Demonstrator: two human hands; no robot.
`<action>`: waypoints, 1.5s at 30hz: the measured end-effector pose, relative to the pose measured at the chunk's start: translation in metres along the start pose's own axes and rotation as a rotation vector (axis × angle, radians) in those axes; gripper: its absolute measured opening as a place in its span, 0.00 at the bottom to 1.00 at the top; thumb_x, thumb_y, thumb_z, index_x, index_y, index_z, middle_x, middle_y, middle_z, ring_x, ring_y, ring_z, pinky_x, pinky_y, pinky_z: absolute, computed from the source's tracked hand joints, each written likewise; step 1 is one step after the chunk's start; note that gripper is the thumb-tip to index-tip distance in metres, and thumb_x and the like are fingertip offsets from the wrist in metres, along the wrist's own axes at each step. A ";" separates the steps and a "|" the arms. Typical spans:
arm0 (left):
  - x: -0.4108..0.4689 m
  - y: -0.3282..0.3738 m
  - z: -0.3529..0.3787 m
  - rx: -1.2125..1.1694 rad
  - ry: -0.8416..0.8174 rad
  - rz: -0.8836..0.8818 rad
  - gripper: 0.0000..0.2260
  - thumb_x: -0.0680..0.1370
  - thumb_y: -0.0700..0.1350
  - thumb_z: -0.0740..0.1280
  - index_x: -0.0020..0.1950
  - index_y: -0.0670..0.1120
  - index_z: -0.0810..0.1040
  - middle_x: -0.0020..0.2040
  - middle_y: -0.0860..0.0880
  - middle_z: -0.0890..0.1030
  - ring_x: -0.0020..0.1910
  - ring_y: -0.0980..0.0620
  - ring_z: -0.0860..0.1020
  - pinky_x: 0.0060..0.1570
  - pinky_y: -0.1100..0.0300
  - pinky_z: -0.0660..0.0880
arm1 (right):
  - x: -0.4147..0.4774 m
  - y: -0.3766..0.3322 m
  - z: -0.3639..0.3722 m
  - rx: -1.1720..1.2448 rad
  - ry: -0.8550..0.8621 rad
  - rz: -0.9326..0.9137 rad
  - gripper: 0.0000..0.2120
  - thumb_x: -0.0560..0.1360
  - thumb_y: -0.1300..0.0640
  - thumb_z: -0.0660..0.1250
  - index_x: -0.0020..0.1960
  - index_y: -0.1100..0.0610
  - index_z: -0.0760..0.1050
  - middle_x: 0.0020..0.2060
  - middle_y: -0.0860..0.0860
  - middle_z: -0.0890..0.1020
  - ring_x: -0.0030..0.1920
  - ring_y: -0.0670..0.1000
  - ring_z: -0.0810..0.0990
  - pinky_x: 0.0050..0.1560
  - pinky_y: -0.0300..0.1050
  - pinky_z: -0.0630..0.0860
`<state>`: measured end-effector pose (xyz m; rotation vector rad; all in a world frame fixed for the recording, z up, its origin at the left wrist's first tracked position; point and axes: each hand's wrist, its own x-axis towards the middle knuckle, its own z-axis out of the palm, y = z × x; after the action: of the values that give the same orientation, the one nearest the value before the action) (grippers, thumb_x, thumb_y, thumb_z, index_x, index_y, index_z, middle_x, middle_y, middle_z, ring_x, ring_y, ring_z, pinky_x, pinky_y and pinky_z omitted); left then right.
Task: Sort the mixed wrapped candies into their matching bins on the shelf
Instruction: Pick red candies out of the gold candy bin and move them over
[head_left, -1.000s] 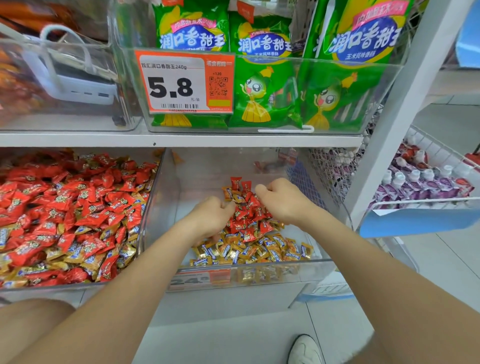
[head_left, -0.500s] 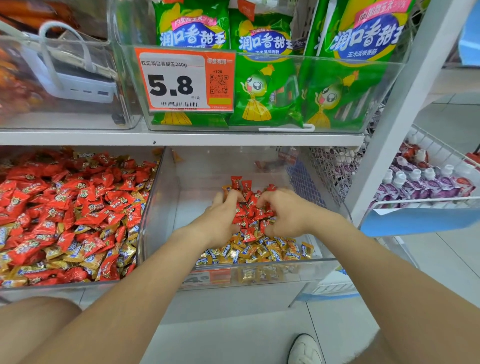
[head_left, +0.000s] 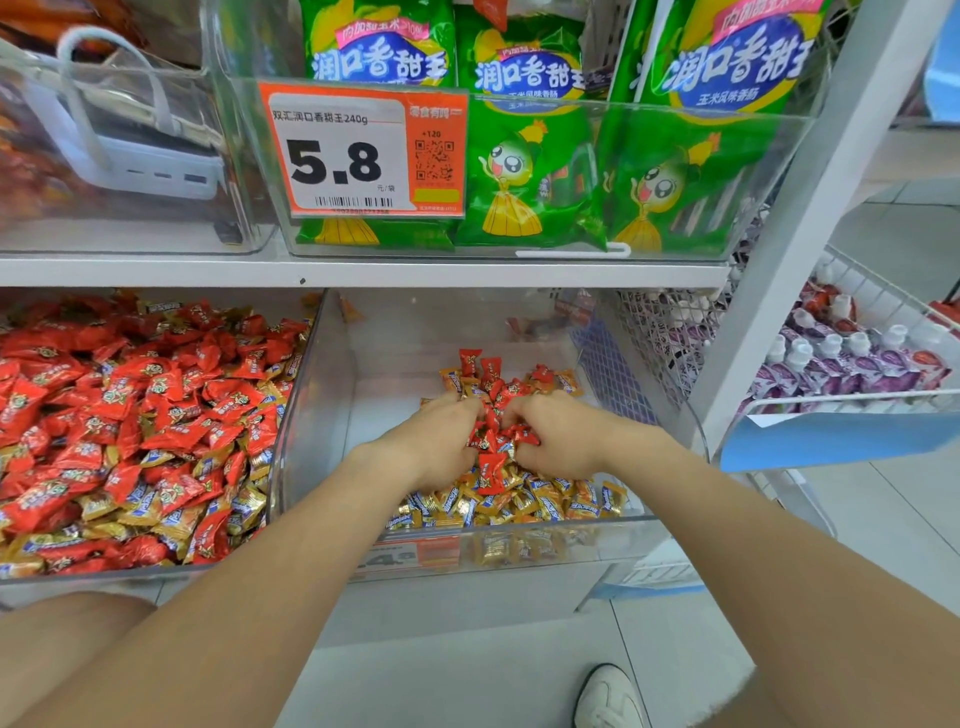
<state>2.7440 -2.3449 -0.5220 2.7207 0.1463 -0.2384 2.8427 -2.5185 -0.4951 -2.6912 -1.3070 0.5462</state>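
Both my hands are inside the clear right bin (head_left: 670, 519) on the lower shelf. A bunch of red wrapped candies (head_left: 491, 434) is squeezed between my left hand (head_left: 434, 447) and my right hand (head_left: 558, 439), fingers curled around them. More red candies (head_left: 483, 371) lie just behind the hands. Gold wrapped candies (head_left: 524, 504) cover the bin's front. The clear left bin (head_left: 293, 415) is heaped with red candies (head_left: 130, 405), with gold ones (head_left: 156, 514) mixed in near its front.
The upper shelf holds a clear bin of green snack bags (head_left: 530, 171) with an orange price tag (head_left: 358, 150). A white upright post (head_left: 810, 208) stands right of the bin. A wire basket (head_left: 862, 364) of pouches hangs further right. My white shoe (head_left: 608, 699) is on the floor.
My hands have come together from either side of the pile and closed around a bunch of red candies, lifting them slightly off the gold ones.
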 end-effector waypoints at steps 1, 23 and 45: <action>0.001 0.000 0.000 0.002 0.009 0.004 0.15 0.82 0.45 0.67 0.68 0.47 0.72 0.61 0.47 0.72 0.61 0.46 0.73 0.59 0.49 0.76 | 0.001 0.000 0.000 0.033 0.009 0.023 0.11 0.79 0.56 0.65 0.57 0.61 0.78 0.34 0.54 0.80 0.34 0.51 0.76 0.45 0.54 0.80; -0.022 0.000 -0.010 0.076 0.072 -0.192 0.05 0.82 0.39 0.62 0.58 0.44 0.71 0.50 0.43 0.78 0.49 0.41 0.77 0.42 0.52 0.71 | -0.006 -0.035 0.003 -0.032 0.030 -0.051 0.16 0.73 0.38 0.76 0.47 0.51 0.85 0.40 0.49 0.85 0.43 0.50 0.83 0.47 0.51 0.82; -0.014 0.008 -0.008 0.165 0.007 -0.105 0.16 0.86 0.51 0.62 0.68 0.41 0.70 0.53 0.42 0.75 0.48 0.41 0.76 0.44 0.49 0.75 | 0.023 0.000 0.008 -0.070 0.002 -0.119 0.25 0.86 0.55 0.63 0.81 0.46 0.64 0.66 0.57 0.76 0.67 0.59 0.74 0.66 0.58 0.74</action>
<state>2.7324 -2.3501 -0.5085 2.8816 0.2840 -0.2831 2.8527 -2.5012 -0.5087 -2.6457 -1.5010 0.4931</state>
